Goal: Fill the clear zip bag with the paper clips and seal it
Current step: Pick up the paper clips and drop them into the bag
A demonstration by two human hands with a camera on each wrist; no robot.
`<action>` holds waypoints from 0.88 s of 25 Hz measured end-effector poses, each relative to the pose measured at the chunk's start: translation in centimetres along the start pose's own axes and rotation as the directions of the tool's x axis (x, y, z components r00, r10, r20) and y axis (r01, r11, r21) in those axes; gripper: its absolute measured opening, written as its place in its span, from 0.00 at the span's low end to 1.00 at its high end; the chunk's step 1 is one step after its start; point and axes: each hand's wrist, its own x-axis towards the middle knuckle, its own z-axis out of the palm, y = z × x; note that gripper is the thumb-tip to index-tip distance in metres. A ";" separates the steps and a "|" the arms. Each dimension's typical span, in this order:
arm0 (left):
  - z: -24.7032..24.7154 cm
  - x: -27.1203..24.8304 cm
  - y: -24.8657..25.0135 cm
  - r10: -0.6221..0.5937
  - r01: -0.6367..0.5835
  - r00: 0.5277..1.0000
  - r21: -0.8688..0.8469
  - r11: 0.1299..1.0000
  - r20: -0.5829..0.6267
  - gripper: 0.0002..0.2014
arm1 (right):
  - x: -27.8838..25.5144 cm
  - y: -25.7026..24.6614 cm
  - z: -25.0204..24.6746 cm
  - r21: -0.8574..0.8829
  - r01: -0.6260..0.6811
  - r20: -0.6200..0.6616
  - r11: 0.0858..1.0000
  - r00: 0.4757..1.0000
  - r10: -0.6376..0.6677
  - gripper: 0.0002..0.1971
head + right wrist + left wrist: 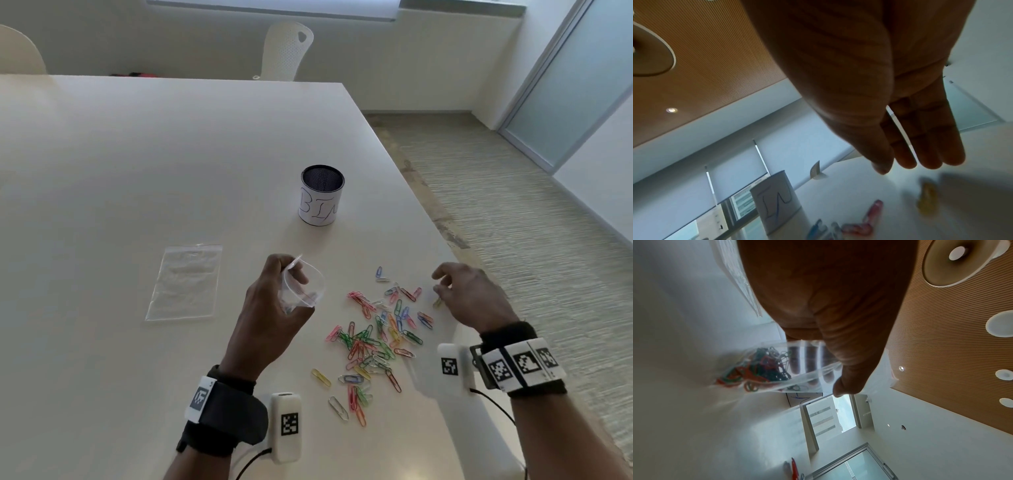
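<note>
My left hand [270,308] holds a clear zip bag [303,286] just above the white table [137,171], its mouth pulled open. In the left wrist view the thumb [849,378] and fingers pinch the zip bag [801,369]; coloured clips [756,369] show through the plastic, and I cannot tell whether they are inside or behind it. A loose pile of coloured paper clips [376,335] lies to the right of the bag. My right hand [469,294] hovers over the pile's far right side, fingers relaxed and empty, close above a yellow clip [436,302] [927,201].
A second clear zip bag [186,281] lies flat on the table to the left. A mesh cup with a paper label [322,200] [777,203] stands behind the clips. The table's right edge [428,212] runs just beside my right hand. A white chair [287,51] stands at the far side.
</note>
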 end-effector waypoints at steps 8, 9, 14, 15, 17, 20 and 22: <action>0.0 0.1 0.2 -0.001 0.001 1.000 -0.004 1.000 -0.004 0.22 | -0.9 -2.9 2.6 0.165 0.205 0.068 0.965 0.973 -0.219 0.11; -0.1 0.1 0.1 0.001 -0.001 1.000 -0.004 1.000 -0.003 0.22 | -0.8 -3.4 2.4 0.219 0.232 0.082 0.948 0.963 -0.255 0.11; 0.0 0.0 0.1 0.012 -0.012 1.000 0.003 1.000 0.013 0.22 | 0.6 -4.0 1.4 0.203 0.293 -0.015 0.934 0.955 -0.296 0.16; 0.0 0.0 0.1 0.015 -0.015 1.000 0.003 1.000 0.013 0.22 | 0.6 -4.2 1.5 0.167 0.308 0.016 0.937 0.949 -0.315 0.17; 0.0 0.0 0.2 0.023 -0.023 1.000 0.005 1.000 0.014 0.22 | 0.3 -4.7 2.0 0.117 0.349 0.100 0.930 0.927 -0.360 0.18; 0.0 0.0 0.2 0.020 -0.021 1.000 0.005 1.000 0.020 0.23 | -0.7 -5.2 2.6 0.141 0.401 0.147 0.905 0.896 -0.419 0.14; 0.1 0.0 0.2 0.021 -0.021 0.999 0.008 1.000 0.024 0.23 | -1.5 -5.6 2.5 0.196 0.426 0.111 0.883 0.885 -0.451 0.10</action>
